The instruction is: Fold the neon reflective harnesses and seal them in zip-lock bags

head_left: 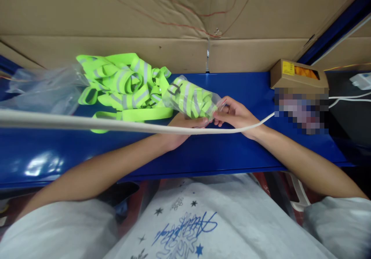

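We pinch the clear bag (191,97)
Our left hand (185,122) and right hand (232,113) grip its near end, its body just ahead; we'd best keep the green strap (199,101) inside tucked back.

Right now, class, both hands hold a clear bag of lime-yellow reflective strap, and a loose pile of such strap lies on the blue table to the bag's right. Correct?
The side is wrong: the head view shows the reflective strap pile on the blue table to the left of the clear bag. The left hand and right hand do hold the bag.
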A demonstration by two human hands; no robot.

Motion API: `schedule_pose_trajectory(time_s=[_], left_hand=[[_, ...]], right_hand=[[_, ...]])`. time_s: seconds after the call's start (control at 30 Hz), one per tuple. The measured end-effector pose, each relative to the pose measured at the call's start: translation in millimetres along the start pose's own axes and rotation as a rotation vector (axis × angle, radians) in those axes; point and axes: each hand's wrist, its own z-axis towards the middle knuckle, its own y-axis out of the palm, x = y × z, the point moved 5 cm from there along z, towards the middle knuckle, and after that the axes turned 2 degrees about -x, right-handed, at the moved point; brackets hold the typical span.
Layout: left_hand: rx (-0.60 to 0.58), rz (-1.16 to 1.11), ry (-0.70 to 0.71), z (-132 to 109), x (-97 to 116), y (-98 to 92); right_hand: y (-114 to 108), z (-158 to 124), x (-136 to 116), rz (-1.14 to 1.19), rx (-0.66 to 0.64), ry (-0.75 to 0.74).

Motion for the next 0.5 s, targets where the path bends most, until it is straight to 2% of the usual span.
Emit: schedule_pose_trajectory(time_s=[0.1, 0.17, 0.27, 0.33, 0.43, 0.5], left_hand=[[-0.028, 0.041, -0.043, 0.2, -2.6, -1.9], [-0.061, 0.052, -0.070, -1.0, -4.6, -0.9], [-0.083, 0.046, -0.129, -2.2, -6.3, 2.0], [-0.071, 0.012, -0.188, -1.7, -6.3, 3.1], [0.035, -0.006, -0.226, 0.4, -2.4, -1.9], [0.163, 0.078, -0.171, 1.7, 3.6, -11.4]], right_hand=[[-3.5, 2.6, 6.3, -0.129, -0.031, 0.048], [-4.6, 2.9, 3.3, -0.196, -0.043, 0.005], [-8.8, 0.9, -7.0, -0.230, 0.025, -0.079], [-11.5, 0.3, -10.3, -0.224, 0.051, -0.069], [-17.1, 1.7, -7.3, -0.164, 0.068, 0.030], [-21.6, 3.3, -4.0, -0.099, 0.086, 0.092]])
